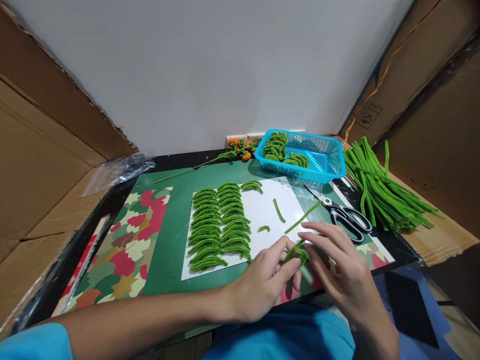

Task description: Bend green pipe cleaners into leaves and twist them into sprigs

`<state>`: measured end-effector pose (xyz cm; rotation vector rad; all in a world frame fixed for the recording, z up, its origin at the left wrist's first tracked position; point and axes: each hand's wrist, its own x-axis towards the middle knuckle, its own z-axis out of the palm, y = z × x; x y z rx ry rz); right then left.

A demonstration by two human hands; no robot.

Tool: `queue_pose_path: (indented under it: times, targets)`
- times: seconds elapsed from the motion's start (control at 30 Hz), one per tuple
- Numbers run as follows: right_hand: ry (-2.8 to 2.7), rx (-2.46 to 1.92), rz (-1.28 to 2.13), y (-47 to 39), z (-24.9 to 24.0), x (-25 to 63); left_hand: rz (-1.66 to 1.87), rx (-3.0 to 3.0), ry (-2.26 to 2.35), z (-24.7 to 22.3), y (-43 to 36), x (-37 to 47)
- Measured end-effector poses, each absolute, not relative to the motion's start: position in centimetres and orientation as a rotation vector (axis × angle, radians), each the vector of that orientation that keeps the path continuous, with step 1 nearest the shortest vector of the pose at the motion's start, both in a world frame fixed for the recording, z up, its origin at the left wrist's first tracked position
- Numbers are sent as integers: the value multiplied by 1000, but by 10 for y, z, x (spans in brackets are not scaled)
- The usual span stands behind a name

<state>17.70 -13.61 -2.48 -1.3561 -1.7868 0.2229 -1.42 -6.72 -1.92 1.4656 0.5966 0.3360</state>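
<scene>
My left hand (268, 280) is closed, its thumb and fingers pinching a bent, looped green pipe cleaner (300, 255) over the near edge of the white sheet. Close on the right, my right hand (339, 257) has its fingers stretched out and apart, with fingertips right beside the loop; whether they touch it I cannot tell. On the white sheet (264, 200) lie a straight pipe cleaner (303, 217), a short piece (279, 210) and a small curled piece (264, 228). Stacked leaf-shaped pipe cleaner pieces (205, 230) form columns on the sheet's left side.
Scissors (339, 212) lie partly spread right of the sheet. Behind stands a blue basket (326, 172) holding green leaf pieces. A heap of long green pipe cleaners (386, 190) is at the right. Orange pipe-cleaner flowers (245, 150) and a plastic bag (120, 172) lie at the back.
</scene>
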Motion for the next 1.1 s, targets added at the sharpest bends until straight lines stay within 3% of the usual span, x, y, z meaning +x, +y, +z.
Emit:
queue_pose_path:
  times: [0.3,0.7,1.1]
  targets:
    - [-1764,-1241,138,-136,-28,176,349,1168,599,-22,-70,-19]
    - [-1743,-1324,194,-140,-29,171,348,1546,687,-19,-65,-16]
    - [-1736,-1291,215,-142,-27,171,436,1538,719,-22,-66,-16]
